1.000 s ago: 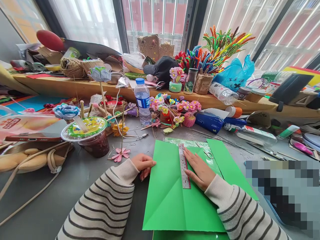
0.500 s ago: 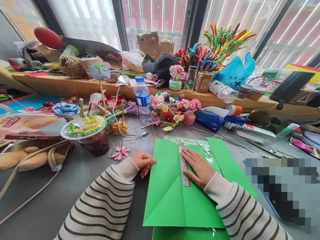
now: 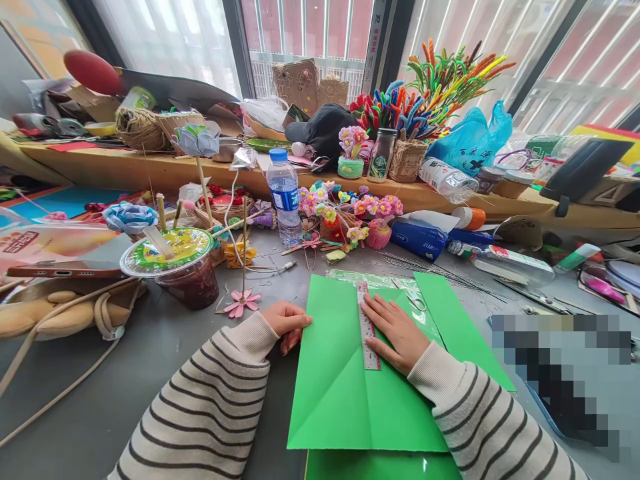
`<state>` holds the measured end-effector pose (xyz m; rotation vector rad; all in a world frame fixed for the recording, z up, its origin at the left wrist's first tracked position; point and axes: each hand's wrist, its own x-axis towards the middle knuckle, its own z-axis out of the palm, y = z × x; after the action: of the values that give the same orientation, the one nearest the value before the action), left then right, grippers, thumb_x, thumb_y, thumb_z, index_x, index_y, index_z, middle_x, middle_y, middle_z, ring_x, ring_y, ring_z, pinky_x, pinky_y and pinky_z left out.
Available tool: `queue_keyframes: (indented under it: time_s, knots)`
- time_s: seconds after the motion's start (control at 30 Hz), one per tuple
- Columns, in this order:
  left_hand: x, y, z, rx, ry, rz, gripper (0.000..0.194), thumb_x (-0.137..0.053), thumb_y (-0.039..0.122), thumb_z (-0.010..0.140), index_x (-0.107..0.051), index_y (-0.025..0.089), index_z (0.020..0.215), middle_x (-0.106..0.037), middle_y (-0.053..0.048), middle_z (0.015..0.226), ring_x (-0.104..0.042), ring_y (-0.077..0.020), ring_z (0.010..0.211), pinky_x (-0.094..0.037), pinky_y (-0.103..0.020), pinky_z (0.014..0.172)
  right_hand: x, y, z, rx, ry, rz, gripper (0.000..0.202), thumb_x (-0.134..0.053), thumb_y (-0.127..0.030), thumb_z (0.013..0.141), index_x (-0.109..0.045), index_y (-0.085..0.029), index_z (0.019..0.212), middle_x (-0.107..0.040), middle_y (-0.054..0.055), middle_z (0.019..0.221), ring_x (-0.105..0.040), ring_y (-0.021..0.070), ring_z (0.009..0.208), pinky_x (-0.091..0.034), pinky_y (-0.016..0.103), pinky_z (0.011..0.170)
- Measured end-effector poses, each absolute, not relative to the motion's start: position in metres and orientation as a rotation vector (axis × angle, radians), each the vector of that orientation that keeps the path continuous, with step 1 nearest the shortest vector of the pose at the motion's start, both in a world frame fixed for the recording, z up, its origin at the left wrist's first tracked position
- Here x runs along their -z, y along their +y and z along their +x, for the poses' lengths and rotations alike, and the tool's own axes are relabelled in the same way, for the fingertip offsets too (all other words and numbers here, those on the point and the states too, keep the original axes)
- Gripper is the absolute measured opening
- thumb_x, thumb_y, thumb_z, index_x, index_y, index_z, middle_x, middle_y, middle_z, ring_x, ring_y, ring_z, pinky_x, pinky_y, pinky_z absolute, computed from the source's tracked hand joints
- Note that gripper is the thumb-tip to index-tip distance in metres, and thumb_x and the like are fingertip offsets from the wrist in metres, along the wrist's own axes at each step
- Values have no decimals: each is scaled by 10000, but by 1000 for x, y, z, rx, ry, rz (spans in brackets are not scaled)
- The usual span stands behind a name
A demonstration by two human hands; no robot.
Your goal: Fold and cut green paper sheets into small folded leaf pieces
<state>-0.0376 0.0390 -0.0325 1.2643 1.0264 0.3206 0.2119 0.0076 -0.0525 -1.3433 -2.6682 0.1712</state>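
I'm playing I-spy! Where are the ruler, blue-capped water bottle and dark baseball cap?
Ruler (image 3: 367, 327), head view: uncovered middle part.
Blue-capped water bottle (image 3: 285, 199), head view: blue label.
Dark baseball cap (image 3: 330, 127), head view: rounded crown.

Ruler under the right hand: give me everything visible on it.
The ruler is a short, straight, pale strip with red along its right edge; its material is unclear and its markings too small to read. It lies flat on the green sheet, lengthwise away from the person, tilted slightly left at the far end. The right hand rests on it, covering part.
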Motion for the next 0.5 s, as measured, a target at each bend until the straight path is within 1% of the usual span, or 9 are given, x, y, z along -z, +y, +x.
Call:
queue_keyframes:
  time_s: [0.13,0.23,0.37,0.5]
  knots:
    - [30,38,-35,-327,1055,1286,430,-545,537,511,-403,144,409,-442,47,264,-375,-51,217,-314,-154,266,51,7,211,-178,-2674,-1360,567,-242,-459,784,-204,-144,1254,-163,53,1312,-120,215,1195,-185,438,950]
    - [27,39,-29,-358,1125,1318,420,-549,532,511,-423,137,446,-455,46,294,-406,-54,254,-313,-148,282,50,7,211,-182,-2678,-1370,567,-238,-456,786,-199,-140,1255,-161,54,1313,-116,217,1196,-180,436,952]
    - [16,47,-20,-371,1315,1405,358,-538,469,571,-449,131,497,-467,38,342,-433,-63,309,-331,-154,319,51,8,210,-184,-2686,-1366,567,-240,-451,786,-209,-131,1252,-162,64,1313,-127,222,1194,-179,434,952]
    - [0,59,-13,-250,1476,1550,265,-541,381,595,-486,127,542,-463,33,384,-465,-90,368,-391,-193,389,52,9,211,-190,-2678,-1356,567,-247,-453,784,-217,-132,1250,-174,66,1312,-130,221,1193,-177,433,952]
